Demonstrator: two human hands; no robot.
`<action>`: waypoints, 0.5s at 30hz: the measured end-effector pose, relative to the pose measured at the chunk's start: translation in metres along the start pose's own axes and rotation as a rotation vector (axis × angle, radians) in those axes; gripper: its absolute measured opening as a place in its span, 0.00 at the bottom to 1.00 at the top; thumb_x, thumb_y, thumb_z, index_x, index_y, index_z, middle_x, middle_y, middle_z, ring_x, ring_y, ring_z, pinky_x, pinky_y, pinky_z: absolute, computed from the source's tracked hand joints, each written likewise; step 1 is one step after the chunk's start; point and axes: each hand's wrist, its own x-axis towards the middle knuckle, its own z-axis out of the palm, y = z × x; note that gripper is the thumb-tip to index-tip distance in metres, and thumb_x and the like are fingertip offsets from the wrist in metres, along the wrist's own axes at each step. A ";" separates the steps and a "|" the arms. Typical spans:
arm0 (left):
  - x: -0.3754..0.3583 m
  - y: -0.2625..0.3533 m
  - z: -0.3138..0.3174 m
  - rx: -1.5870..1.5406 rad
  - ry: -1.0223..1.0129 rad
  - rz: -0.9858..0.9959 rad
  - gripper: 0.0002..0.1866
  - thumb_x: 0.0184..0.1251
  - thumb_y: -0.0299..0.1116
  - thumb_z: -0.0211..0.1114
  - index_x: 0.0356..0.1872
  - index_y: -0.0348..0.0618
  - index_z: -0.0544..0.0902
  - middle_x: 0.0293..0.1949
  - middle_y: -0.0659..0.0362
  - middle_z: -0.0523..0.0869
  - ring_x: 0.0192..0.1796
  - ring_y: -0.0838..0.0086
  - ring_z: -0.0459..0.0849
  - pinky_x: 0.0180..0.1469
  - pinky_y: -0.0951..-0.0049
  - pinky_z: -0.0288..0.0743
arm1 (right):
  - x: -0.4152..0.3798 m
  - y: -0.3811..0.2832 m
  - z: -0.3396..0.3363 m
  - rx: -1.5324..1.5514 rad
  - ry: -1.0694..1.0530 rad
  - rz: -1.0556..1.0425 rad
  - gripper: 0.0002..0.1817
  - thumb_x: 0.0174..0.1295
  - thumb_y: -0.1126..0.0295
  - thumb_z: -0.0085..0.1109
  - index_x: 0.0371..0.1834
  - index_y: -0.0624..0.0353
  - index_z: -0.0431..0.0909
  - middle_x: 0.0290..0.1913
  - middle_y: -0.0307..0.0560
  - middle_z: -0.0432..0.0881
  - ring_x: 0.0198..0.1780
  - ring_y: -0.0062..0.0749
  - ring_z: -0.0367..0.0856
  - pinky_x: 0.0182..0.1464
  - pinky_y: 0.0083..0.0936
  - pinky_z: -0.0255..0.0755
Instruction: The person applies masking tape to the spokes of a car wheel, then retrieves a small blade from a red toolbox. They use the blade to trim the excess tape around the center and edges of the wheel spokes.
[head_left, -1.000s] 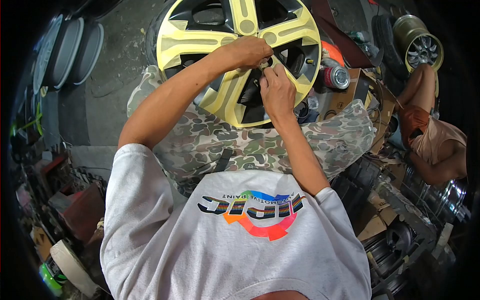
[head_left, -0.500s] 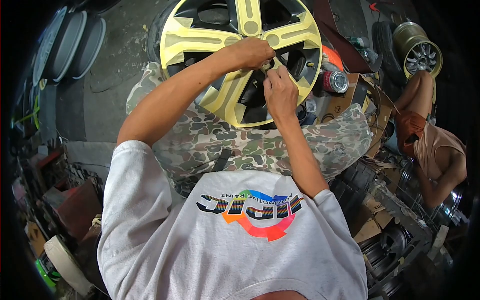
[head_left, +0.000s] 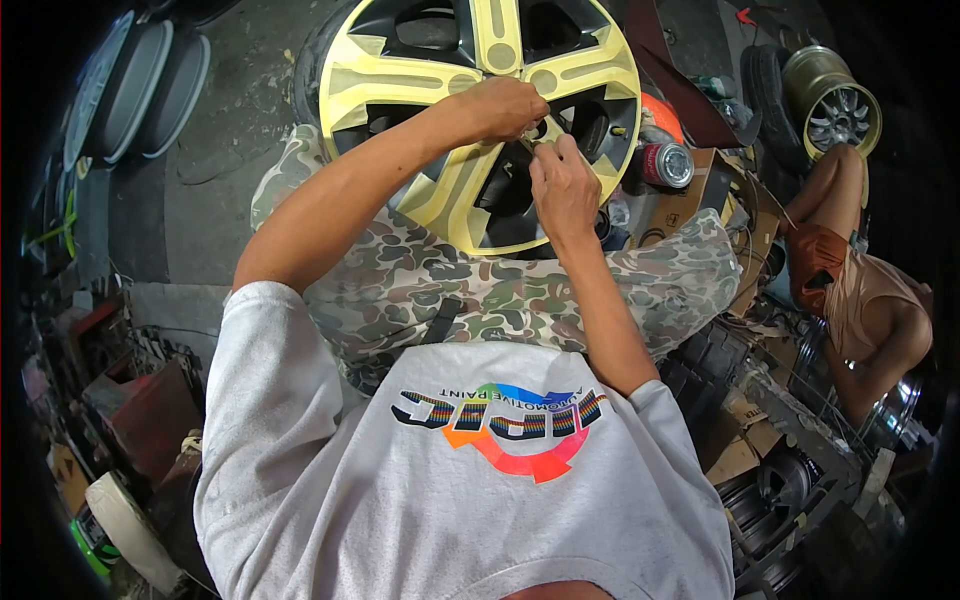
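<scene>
A black car wheel rim (head_left: 505, 190) stands in front of my lap, its spokes and outer lip covered with pale yellow masking tape (head_left: 400, 75). My left hand (head_left: 503, 108) is closed in a pinch over the rim's hub; what lies between its fingertips is too small to tell. Just below and to the right, my right hand (head_left: 566, 192) is bent at the fingers, its fingertips against the lower right spoke beside the hub. Whatever those fingers grip, if anything, is hidden. Both hands are close together but apart.
Right of the rim lie a metal can (head_left: 668, 165) and a cardboard box (head_left: 690, 200). Another person (head_left: 850, 290) sits at the far right, near a gold wheel (head_left: 840, 105). Grey rims (head_left: 170, 95) stand at the left, above a red box (head_left: 140, 420).
The hands have hardly moved; my right hand is shifted very slightly right. The rim sits a few pixels further left in view. The other person leans slightly differently.
</scene>
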 end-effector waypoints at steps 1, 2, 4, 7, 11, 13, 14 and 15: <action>0.000 0.001 0.000 0.010 -0.003 -0.004 0.07 0.65 0.31 0.64 0.33 0.37 0.83 0.30 0.46 0.86 0.37 0.47 0.86 0.41 0.53 0.77 | 0.000 -0.001 -0.001 -0.004 -0.010 0.004 0.07 0.56 0.75 0.67 0.35 0.60 0.79 0.37 0.49 0.74 0.38 0.50 0.81 0.39 0.44 0.75; 0.000 0.001 0.000 0.020 -0.005 -0.009 0.07 0.65 0.31 0.64 0.33 0.37 0.83 0.30 0.46 0.86 0.37 0.48 0.86 0.41 0.53 0.77 | 0.000 -0.001 -0.002 -0.008 -0.020 0.007 0.07 0.56 0.75 0.67 0.35 0.59 0.79 0.37 0.49 0.74 0.38 0.50 0.81 0.39 0.44 0.75; 0.000 0.001 -0.001 0.015 -0.012 -0.019 0.07 0.65 0.31 0.64 0.33 0.37 0.83 0.30 0.46 0.86 0.38 0.48 0.86 0.41 0.52 0.77 | -0.002 -0.001 -0.003 0.002 -0.016 0.019 0.06 0.57 0.75 0.66 0.36 0.60 0.80 0.37 0.49 0.74 0.37 0.50 0.81 0.39 0.44 0.75; 0.000 0.001 0.000 0.008 -0.013 -0.020 0.07 0.66 0.31 0.64 0.33 0.37 0.83 0.30 0.46 0.85 0.38 0.47 0.86 0.41 0.52 0.77 | -0.002 -0.001 -0.005 0.005 -0.017 0.031 0.05 0.58 0.75 0.65 0.37 0.61 0.80 0.37 0.49 0.74 0.37 0.51 0.82 0.38 0.44 0.74; -0.001 0.001 0.000 0.015 0.014 -0.017 0.07 0.67 0.31 0.64 0.33 0.37 0.83 0.30 0.46 0.86 0.38 0.47 0.86 0.41 0.52 0.78 | -0.001 0.002 0.001 -0.028 -0.006 -0.008 0.05 0.58 0.75 0.65 0.38 0.60 0.81 0.36 0.49 0.74 0.37 0.50 0.82 0.38 0.44 0.74; -0.001 0.003 0.000 0.019 0.013 -0.015 0.08 0.67 0.31 0.64 0.33 0.37 0.83 0.30 0.46 0.86 0.38 0.47 0.86 0.42 0.52 0.78 | 0.001 0.003 0.001 -0.046 -0.003 -0.018 0.05 0.59 0.75 0.65 0.38 0.60 0.81 0.37 0.49 0.74 0.36 0.50 0.82 0.37 0.43 0.74; -0.002 0.003 -0.001 0.025 0.010 -0.014 0.08 0.67 0.31 0.63 0.33 0.37 0.83 0.31 0.46 0.86 0.38 0.47 0.86 0.42 0.51 0.78 | 0.001 0.003 0.001 -0.060 0.001 -0.028 0.05 0.59 0.75 0.65 0.38 0.59 0.81 0.37 0.49 0.74 0.36 0.49 0.82 0.37 0.43 0.74; -0.001 0.001 0.001 0.025 0.012 -0.014 0.08 0.67 0.31 0.63 0.33 0.37 0.83 0.31 0.46 0.86 0.38 0.47 0.86 0.42 0.51 0.78 | 0.001 0.002 0.000 -0.061 0.000 -0.029 0.05 0.59 0.75 0.65 0.38 0.59 0.81 0.37 0.49 0.74 0.36 0.49 0.82 0.37 0.43 0.74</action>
